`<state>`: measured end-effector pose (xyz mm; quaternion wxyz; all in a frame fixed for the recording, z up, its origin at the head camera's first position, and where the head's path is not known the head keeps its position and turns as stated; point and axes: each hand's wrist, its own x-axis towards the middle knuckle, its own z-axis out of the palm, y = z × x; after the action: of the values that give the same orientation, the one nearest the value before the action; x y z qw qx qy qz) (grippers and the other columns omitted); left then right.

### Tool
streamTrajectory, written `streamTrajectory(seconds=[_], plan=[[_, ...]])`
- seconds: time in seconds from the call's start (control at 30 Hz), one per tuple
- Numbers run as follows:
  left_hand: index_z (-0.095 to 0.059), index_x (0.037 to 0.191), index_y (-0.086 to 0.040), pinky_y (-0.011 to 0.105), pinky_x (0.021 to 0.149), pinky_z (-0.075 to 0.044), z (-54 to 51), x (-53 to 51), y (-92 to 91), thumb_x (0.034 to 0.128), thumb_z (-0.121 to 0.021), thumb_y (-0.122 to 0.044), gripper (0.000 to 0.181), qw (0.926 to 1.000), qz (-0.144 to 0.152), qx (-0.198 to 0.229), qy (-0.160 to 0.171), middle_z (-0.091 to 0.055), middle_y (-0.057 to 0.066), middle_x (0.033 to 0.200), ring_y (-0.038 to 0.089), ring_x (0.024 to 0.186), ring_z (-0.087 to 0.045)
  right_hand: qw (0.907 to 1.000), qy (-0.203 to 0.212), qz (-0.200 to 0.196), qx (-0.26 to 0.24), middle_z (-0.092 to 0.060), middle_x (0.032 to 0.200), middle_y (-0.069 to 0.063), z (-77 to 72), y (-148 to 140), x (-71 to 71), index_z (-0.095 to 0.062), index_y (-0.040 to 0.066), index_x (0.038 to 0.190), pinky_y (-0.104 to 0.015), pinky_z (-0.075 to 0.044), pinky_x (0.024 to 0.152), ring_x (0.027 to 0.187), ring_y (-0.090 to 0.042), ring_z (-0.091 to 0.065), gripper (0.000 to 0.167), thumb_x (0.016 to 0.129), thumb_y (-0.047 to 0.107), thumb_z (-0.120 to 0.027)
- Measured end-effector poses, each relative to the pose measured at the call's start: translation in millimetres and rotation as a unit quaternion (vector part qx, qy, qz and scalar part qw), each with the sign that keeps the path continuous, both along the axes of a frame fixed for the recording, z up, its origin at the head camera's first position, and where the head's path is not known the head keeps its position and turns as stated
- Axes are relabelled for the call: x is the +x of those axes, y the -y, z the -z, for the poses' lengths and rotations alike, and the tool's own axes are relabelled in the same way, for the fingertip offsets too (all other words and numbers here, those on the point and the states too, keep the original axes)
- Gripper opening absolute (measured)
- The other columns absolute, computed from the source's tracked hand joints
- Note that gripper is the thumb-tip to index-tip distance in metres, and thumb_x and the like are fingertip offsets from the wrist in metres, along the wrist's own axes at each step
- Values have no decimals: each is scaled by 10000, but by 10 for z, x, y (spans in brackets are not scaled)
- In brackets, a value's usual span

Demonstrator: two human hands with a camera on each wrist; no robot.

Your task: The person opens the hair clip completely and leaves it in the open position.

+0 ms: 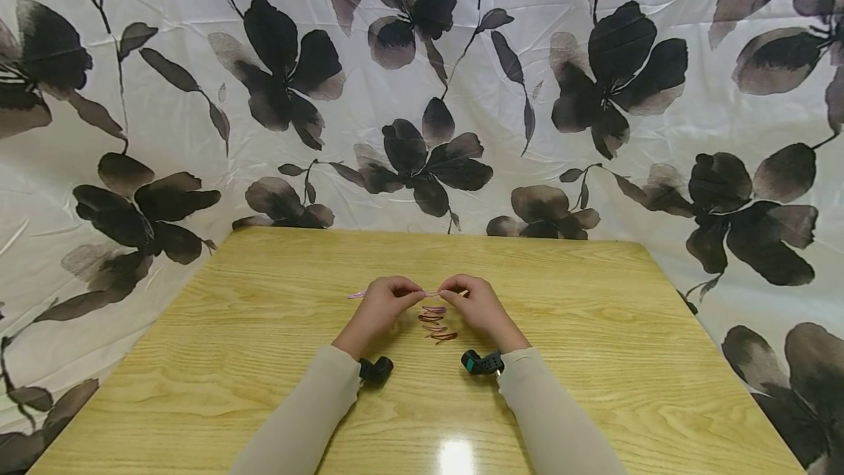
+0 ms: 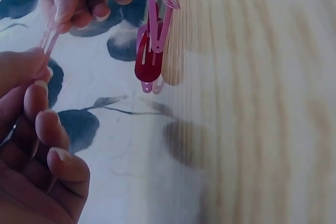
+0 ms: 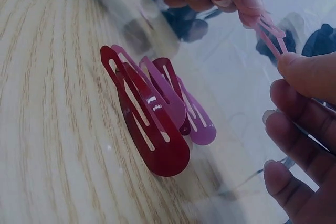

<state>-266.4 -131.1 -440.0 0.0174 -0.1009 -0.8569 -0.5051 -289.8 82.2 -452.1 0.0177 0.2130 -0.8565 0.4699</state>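
Observation:
Between both hands is a pale pink snap hair clip (image 1: 431, 294), held above the table. My left hand (image 1: 389, 306) pinches one end between thumb and forefinger. The other end is pinched by my right hand (image 1: 476, 305) in the same way. In the right wrist view the slotted frame of this clip (image 3: 272, 35) shows between the fingertips. Just below the hands, a column of several snap hair clips (image 1: 431, 319) lies on the table. Seen from the right wrist, a glossy dark red clip (image 3: 170, 158) is nearest, with pink clips (image 3: 203, 132) and another red one behind.
A purple-pink clip (image 1: 356, 295) lies at the left of my left hand, partly hidden by it. The wooden table (image 1: 593, 358) spreads out around the hands. Behind it and at its sides hangs a white cloth (image 1: 514, 116) with dark flowers.

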Motion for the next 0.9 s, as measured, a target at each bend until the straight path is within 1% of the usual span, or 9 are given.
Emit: streamTrajectory(seconds=[0.13, 0.3, 0.4, 0.5, 0.6, 0.77, 0.9], plan=[[-750, 943, -221, 309, 649, -484, -8, -11, -30, 889, -701, -338, 138, 9997, -151, -176, -81, -684, -30, 935, 155, 765, -576, 10000, 20, 43, -37, -685, 984, 68, -2, -12, 2, -709, 235, 963, -343, -481, 817, 907, -121, -593, 100, 958, 268, -614], [-745, 942, -225, 305, 641, -476, -16, -11, -60, 897, -692, -329, 125, 9991, -229, -349, -87, -680, -29, 933, 157, 753, -564, 9999, 87, 62, -120, -683, 965, 77, -1, -22, 3, -709, 241, 956, -341, -482, 816, 892, -120, -596, 82, 946, 269, -633], [-743, 938, -222, 298, 637, -473, -15, -7, -73, 905, -680, -330, 129, 9983, -247, -507, -168, -681, -33, 928, 147, 742, -559, 9998, 97, 63, -132, -684, 954, 71, 0, -15, 5, -707, 233, 954, -341, -483, 806, 882, -125, -597, 77, 936, 278, -648], [-742, 936, -213, 292, 636, -474, -5, -6, -83, 916, -667, -323, 134, 9971, -233, -665, -272, -685, -36, 919, 139, 731, -558, 9998, 114, 121, -83, -681, 949, 73, 15, -3, 3, -702, 246, 945, -341, -486, 795, 883, -129, -595, 76, 932, 301, -651], [-739, 946, -196, 293, 644, -477, -4, 1, -89, 933, -648, -308, 145, 9964, -164, -780, -298, -687, -31, 926, 135, 732, -557, 9997, 82, 238, -26, -675, 940, 78, 40, 5, -2, -698, 260, 934, -346, -488, 791, 883, -128, -591, 67, 929, 310, -654], [-737, 980, -164, 289, 655, -479, -10, -5, -96, 959, -617, -259, 154, 9942, -27, -1007, -377, -692, -10, 962, 123, 743, -559, 9991, -84, 424, -2, -668, 921, 87, 71, 8, -16, -699, 271, 920, -365, -487, 819, 879, -115, -593, 49, 922, 306, -664], [-743, 981, -164, 280, 653, -477, -18, -26, -105, 955, -624, -250, 150, 9933, 65, -1100, -349, -696, -6, 975, 114, 741, -561, 9985, -112, 536, -2, -669, 907, 86, 73, 6, -18, -705, 267, 920, -372, -489, 813, 869, -115, -597, 53, 918, 307, -671]])
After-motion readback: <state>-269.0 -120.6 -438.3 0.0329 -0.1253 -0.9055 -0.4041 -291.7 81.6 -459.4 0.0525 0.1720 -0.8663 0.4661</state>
